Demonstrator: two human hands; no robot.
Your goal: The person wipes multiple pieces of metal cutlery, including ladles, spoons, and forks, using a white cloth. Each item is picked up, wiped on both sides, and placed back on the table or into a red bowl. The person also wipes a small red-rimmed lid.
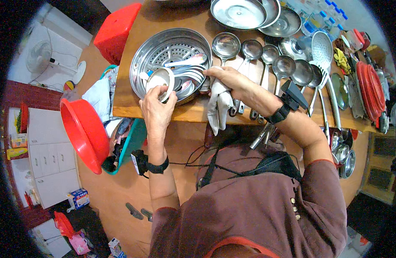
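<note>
My left hand [157, 108] holds a small pale-rimmed bowl or lid [159, 82] by its near edge, over the left part of a perforated metal steamer pot [143, 48]. Inside the pot lie several soup spoons [191, 74], some white with blue edges, nested together. My right hand [230, 80] grips a white cloth [219, 103] that hangs over the table edge, just right of the pot. Its fingertips reach the ends of the nested spoons; whether they touch is unclear. Metal ladles [226, 45] lie in a row to the right of this hand.
Metal pans [240, 14] stand at the back of the wooden table [182, 13]. A slotted skimmer [322, 48], plastic bottles [314, 22] and red lids [367, 90] are at the right. On the left are a red stool [117, 29] and a red basin [85, 135] over a teal crate [128, 145].
</note>
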